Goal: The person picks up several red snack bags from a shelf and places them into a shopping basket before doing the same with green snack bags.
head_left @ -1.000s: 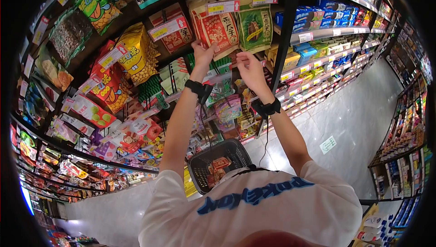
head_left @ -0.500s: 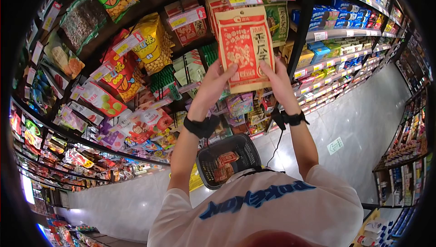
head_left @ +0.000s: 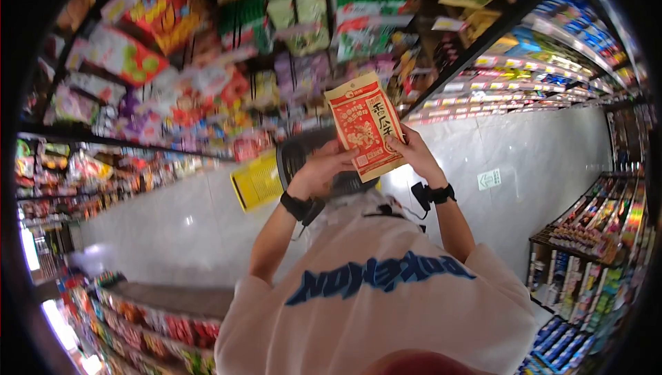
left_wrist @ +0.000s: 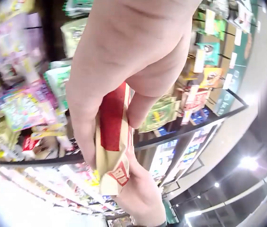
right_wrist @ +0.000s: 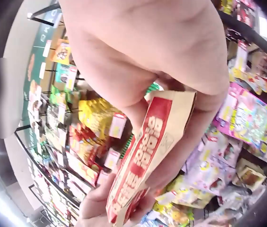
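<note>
A red and tan snack bag (head_left: 367, 125) is held in front of the body, its printed face up in the head view. The left hand (head_left: 325, 168) pinches its lower left side, thumb on the front. On the lower right side the right hand (head_left: 419, 158) grips it the same way. In the left wrist view the left hand (left_wrist: 124, 61) has thumb and fingers on either side of the bag (left_wrist: 113, 127). The right wrist view shows the bag's edge (right_wrist: 147, 151) between thumb and fingers of the right hand (right_wrist: 157, 61).
A dark basket (head_left: 289, 151) lies partly hidden behind the hands, beside a yellow box-like object (head_left: 256, 180) on the grey floor (head_left: 186, 227). Hanging snack bags (head_left: 300, 13) fill the rack ahead. More stocked shelves (head_left: 579, 264) stand at the right.
The bag came off the rack into both hands, then moved down towards the body and the basket. The head view has tilted lower, showing more floor and the yellow object.
</note>
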A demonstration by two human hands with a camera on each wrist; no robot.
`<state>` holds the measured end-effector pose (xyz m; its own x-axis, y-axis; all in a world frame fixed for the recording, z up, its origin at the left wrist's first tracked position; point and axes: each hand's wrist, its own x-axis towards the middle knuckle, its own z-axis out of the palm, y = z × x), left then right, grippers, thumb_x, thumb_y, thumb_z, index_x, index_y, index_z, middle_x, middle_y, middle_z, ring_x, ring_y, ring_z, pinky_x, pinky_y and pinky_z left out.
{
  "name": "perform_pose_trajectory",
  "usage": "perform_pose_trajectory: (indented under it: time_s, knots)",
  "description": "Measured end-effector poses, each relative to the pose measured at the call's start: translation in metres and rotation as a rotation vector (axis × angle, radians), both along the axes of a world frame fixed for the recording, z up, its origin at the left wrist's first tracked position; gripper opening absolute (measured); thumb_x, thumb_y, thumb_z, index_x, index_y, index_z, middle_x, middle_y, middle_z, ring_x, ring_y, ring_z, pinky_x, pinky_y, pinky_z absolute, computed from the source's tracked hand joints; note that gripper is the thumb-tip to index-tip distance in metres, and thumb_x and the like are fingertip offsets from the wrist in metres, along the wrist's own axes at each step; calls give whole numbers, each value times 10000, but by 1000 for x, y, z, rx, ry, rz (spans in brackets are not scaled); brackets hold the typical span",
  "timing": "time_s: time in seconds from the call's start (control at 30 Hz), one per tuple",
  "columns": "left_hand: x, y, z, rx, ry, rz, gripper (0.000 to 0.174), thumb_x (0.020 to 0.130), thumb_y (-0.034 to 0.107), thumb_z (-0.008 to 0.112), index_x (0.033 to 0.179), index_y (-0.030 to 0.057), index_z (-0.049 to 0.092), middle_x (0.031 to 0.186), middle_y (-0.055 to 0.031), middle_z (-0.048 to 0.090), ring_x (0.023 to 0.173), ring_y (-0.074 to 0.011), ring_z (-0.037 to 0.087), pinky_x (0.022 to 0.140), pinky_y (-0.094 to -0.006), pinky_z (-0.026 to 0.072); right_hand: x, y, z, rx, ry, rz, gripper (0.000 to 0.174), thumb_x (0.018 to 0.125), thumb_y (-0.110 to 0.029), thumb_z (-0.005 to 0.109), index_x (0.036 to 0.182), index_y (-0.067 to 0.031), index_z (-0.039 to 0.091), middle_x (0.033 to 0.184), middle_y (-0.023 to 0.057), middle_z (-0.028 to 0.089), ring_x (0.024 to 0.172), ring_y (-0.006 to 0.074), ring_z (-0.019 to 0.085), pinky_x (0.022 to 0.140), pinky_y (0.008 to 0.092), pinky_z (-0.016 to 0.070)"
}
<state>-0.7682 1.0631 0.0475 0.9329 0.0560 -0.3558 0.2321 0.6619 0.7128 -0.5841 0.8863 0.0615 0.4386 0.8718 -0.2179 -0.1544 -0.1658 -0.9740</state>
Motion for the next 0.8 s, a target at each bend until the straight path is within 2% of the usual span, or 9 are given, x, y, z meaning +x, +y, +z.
perform_pose_trajectory:
  time_s: [0.13, 0.2, 0.27, 0.37, 0.4, 0.5, 0.53, 0.7, 0.8]
  knots:
    - [-55, -38, -104, -379, 178, 108, 369, 944, 178, 607, 1288, 72, 527, 1224, -80, 611, 1068, -198, 617, 900, -381, 514, -31, -15, -106, -398, 224, 69, 480, 924, -287, 655, 1258, 21, 499, 1127, 101, 620, 1033, 138, 568, 920, 278, 448]
    - [-69, -40, -152, -392, 230, 179, 373, 939, 192, 615, 1285, 85, 528, 1188, -70, 617, 1050, -198, 616, 882, -382, 515, -50, -14, -174, -583, 86, 106, 520, 912, -314, 667, 1234, 50, 484, 1099, 130, 617, 994, 169, 587, 863, 288, 476]
    - [-98, -65, -239, -417, 325, 302, 361, 932, 174, 612, 1270, 79, 529, 1117, -53, 620, 1031, -206, 609, 856, -383, 520, -76, 5, -168, -589, 320, 123, 545, 908, -315, 667, 1244, 69, 478, 1108, 133, 615, 994, 168, 593, 853, 289, 485]
    - [-112, -63, -290, -419, 505, 413, 331, 908, 78, 604, 1229, 15, 550, 1151, -98, 618, 1038, -237, 618, 935, -384, 500, -99, 21, -258, -633, 407, 173, 547, 923, -261, 639, 1297, 82, 435, 1174, 135, 602, 1049, 190, 594, 864, 313, 494]
    - [-122, -67, -341, -358, 431, 457, 335, 856, 110, 665, 1166, 5, 591, 1074, -94, 662, 913, -224, 682, 784, -361, 578, -108, 27, -304, -583, 424, 160, 540, 918, -287, 644, 1282, 67, 460, 1164, 128, 607, 1038, 180, 597, 860, 303, 494]
    - [-145, -51, -440, -74, 419, 565, 274, 823, 58, 686, 1088, 0, 651, 957, -92, 687, 769, -190, 693, 620, -297, 570, -130, 47, -420, -588, 501, 155, 524, 909, -346, 653, 1249, 31, 522, 1148, 105, 619, 1017, 161, 605, 842, 284, 500]
    - [-138, -29, -422, -199, 546, 569, 351, 820, 54, 708, 1128, -73, 596, 1031, -122, 669, 878, -217, 680, 698, -324, 577, -134, 57, -439, -691, 532, 193, 518, 908, -352, 653, 1245, 22, 532, 1153, 97, 620, 1017, 161, 606, 833, 284, 504]
    - [-168, 2, -557, -39, 985, 771, 257, 808, 48, 674, 1028, -81, 638, 946, -156, 676, 787, -248, 690, 607, -361, 581, -187, 110, -614, -768, 258, 126, 427, 906, -255, 647, 1252, -20, 561, 1113, 145, 656, 1027, 250, 641, 720, 346, 559]
    - [-180, 9, -595, -329, 912, 1079, 234, 826, 35, 624, 1021, -93, 628, 970, -209, 662, 808, -277, 691, 597, -389, 590, -219, 140, -648, -912, 330, 132, 445, 914, -240, 637, 1293, -37, 520, 1148, 142, 633, 1018, 263, 635, 751, 378, 571]
